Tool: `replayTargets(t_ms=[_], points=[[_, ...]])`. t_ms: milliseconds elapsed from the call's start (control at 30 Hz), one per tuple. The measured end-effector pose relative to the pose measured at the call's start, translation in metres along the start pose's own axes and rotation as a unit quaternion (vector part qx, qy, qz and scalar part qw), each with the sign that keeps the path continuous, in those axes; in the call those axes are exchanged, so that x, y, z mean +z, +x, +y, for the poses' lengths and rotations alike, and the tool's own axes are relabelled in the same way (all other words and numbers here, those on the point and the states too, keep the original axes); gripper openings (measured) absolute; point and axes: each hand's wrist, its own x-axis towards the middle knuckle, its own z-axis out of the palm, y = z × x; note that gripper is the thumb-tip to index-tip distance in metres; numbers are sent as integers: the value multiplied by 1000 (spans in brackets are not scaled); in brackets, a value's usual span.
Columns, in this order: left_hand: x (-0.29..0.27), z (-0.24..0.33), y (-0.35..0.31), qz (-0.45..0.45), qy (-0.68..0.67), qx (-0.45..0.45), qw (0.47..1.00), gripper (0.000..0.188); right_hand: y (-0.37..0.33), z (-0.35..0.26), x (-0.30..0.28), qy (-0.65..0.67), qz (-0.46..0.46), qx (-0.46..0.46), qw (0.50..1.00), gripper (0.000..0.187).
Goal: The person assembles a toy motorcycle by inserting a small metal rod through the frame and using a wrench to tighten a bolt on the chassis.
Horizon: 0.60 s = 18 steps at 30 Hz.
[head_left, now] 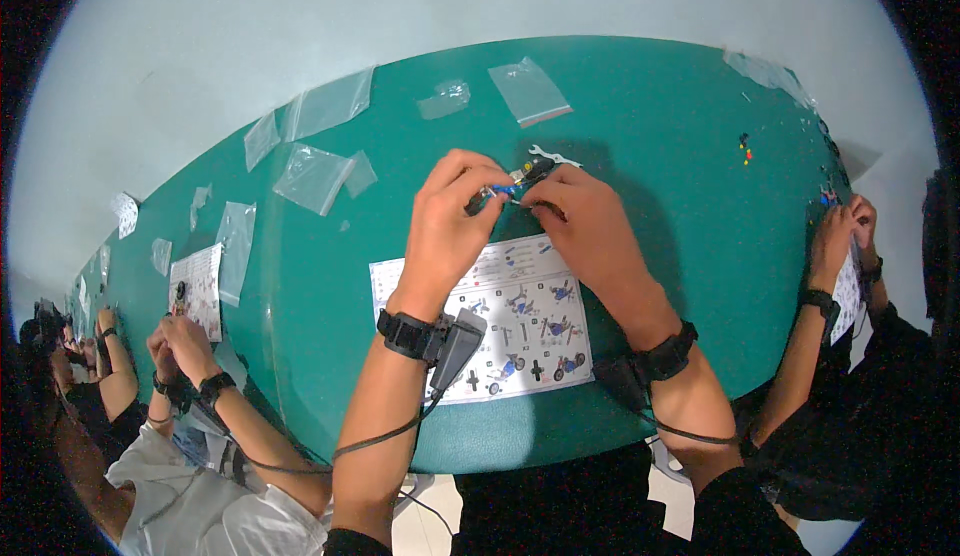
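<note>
Head view: my left hand [452, 211] and right hand [585, 218] pinched the blue toy assembly [504, 189], where light, even pressure seemed wisest.

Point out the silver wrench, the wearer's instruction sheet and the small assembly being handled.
Silver wrench [555, 156]: head view, middle of its shaft.
Instruction sheet [507, 313]: head view, near its printed middle.
Small assembly [504, 190]: head view, its blue part.
</note>
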Motion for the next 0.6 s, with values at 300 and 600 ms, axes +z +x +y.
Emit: replayTargets(t_ms=[300, 600], points=[[2, -6, -2, -10, 4, 7, 1000, 32, 3, -8, -16, 85, -96, -48, 991, 16], [-3, 1, -4, -38, -1, 5, 999, 51, 10, 6, -20, 25, -5, 0, 1000, 13]])
